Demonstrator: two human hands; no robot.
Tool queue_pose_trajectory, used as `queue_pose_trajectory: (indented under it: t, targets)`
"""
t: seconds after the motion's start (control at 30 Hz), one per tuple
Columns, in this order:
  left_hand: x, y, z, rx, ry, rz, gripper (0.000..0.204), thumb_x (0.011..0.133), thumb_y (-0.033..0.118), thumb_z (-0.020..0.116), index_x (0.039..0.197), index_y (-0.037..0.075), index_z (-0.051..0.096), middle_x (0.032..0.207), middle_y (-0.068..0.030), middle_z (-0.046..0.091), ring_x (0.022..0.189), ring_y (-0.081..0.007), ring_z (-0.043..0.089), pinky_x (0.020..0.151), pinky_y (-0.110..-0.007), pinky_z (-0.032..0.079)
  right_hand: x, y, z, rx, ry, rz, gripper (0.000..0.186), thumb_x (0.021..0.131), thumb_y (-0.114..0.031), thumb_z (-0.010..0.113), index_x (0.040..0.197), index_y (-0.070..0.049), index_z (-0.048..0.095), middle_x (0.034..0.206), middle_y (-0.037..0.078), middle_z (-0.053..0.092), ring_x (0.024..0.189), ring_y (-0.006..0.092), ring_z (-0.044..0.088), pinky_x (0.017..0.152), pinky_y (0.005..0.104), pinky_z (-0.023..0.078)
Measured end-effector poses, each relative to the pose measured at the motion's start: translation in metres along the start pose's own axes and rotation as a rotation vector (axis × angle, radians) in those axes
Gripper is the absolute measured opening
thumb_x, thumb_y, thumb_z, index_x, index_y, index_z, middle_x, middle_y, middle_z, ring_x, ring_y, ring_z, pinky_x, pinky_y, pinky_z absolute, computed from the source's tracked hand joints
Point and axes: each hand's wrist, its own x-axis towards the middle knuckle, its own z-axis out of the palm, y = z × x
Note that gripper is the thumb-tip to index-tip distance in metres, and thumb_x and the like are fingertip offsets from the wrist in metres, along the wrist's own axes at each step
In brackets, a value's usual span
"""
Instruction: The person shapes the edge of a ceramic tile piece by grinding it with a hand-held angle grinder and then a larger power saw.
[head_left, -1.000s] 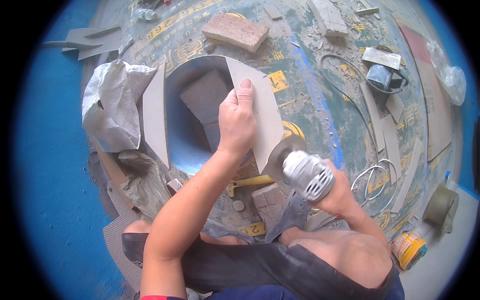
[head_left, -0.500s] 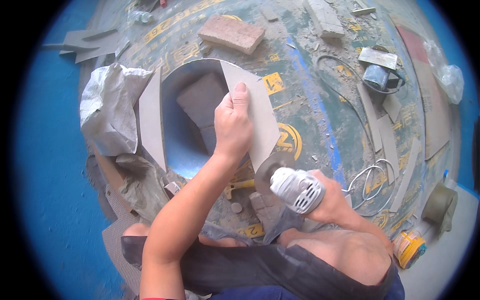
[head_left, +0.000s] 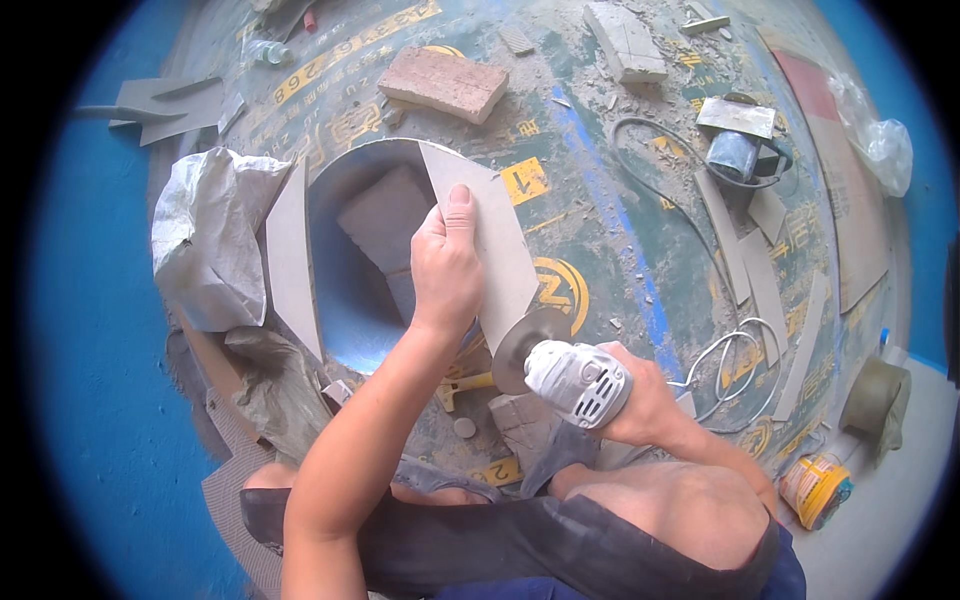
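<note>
My left hand (head_left: 447, 270) grips a pale grey, angular-cut tile (head_left: 507, 250), thumb on top and the other fingers curled round its inner edge. The tile lies on the right side of a round, blue-grey metal drum (head_left: 345, 315). In my right hand (head_left: 640, 405) is a white-dusted angle grinder (head_left: 578, 383). Its round disc (head_left: 515, 355) meets the tile's near corner; whether it cuts in there I cannot tell. A second cut tile (head_left: 292, 255) leans along the drum's left side. Inside the drum sits a grey block (head_left: 385, 220).
A reddish brick (head_left: 443, 83) lies beyond the drum, a crumpled white sack (head_left: 215, 240) to its left. Between my legs are a yellow-handled hammer (head_left: 465, 387) and a broken block (head_left: 525, 425). At right are tile strips (head_left: 765, 295), a white cable (head_left: 735, 350) and another power tool (head_left: 742, 150).
The whole view has shifted slightly, moving the drum, tile and grinder a little left in the picture. Both grips stay the same, and the disc remains at the tile's near corner.
</note>
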Motion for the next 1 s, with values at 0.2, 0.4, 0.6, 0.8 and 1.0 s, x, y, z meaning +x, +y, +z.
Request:
queue_pose_trajectory:
  t: [0.2, 0.4, 0.6, 0.8, 1.0]
  targets:
    - [0.004, 0.000, -0.003, 0.014, -0.012, -0.012, 0.045, 0.112, 0.041, 0.048, 0.107, 0.000, 0.066, 0.090, -0.0033, 0.069, 0.077, -0.0065, 0.059, 0.069, -0.026, 0.050, 0.026, 0.032, -0.019, 0.314, 0.141, 0.069, 0.065, 0.062, -0.016, 0.086, 0.122, -0.002, 0.065, 0.104, 0.008, 0.074, 0.093, 0.0208, 0.071, 0.087, 0.0348, 0.055]
    - [0.008, 0.046, -0.025, 0.523, -0.413, -0.073, 0.050, 0.110, 0.046, 0.050, 0.115, -0.002, 0.065, 0.093, -0.0020, 0.067, 0.083, -0.0112, 0.060, 0.079, -0.031, 0.051, 0.001, 0.062, -0.039, 0.561, 0.286, 0.232, 0.063, 0.060, -0.015, 0.084, 0.118, 0.001, 0.067, 0.100, 0.007, 0.072, 0.089, 0.0188, 0.070, 0.081, 0.0345, 0.057]
    - [0.009, 0.085, -0.029, 0.954, -0.675, -0.189, 0.039, 0.106, 0.033, 0.055, 0.106, -0.005, 0.066, 0.087, -0.0070, 0.068, 0.082, -0.0124, 0.060, 0.078, -0.032, 0.050, -0.032, 0.075, -0.037, 0.554, 0.261, 0.305, 0.069, 0.059, -0.018, 0.082, 0.122, 0.002, 0.065, 0.102, 0.010, 0.073, 0.092, 0.0222, 0.072, 0.083, 0.0373, 0.058]
    - [0.009, 0.048, -0.027, 1.178, -0.426, 0.258, 0.042, 0.110, 0.035, 0.045, 0.090, 0.001, 0.060, 0.076, -0.0254, 0.060, 0.076, -0.0446, 0.061, 0.071, -0.049, 0.047, -0.036, 0.035, -0.034, 0.338, 0.232, 0.199, 0.062, 0.064, -0.013, 0.086, 0.121, 0.000, 0.066, 0.107, 0.010, 0.075, 0.098, 0.0169, 0.070, 0.091, 0.0344, 0.055]
    - [0.009, 0.042, -0.026, 1.187, -0.524, 0.410, 0.037, 0.107, 0.031, 0.049, 0.086, 0.004, 0.063, 0.071, -0.0250, 0.059, 0.072, -0.0480, 0.060, 0.066, -0.055, 0.045, -0.019, -0.007, -0.040, 0.079, 0.140, 0.046, 0.061, 0.063, -0.014, 0.089, 0.117, -0.004, 0.064, 0.101, 0.018, 0.073, 0.095, 0.0370, 0.072, 0.084, 0.0404, 0.056]
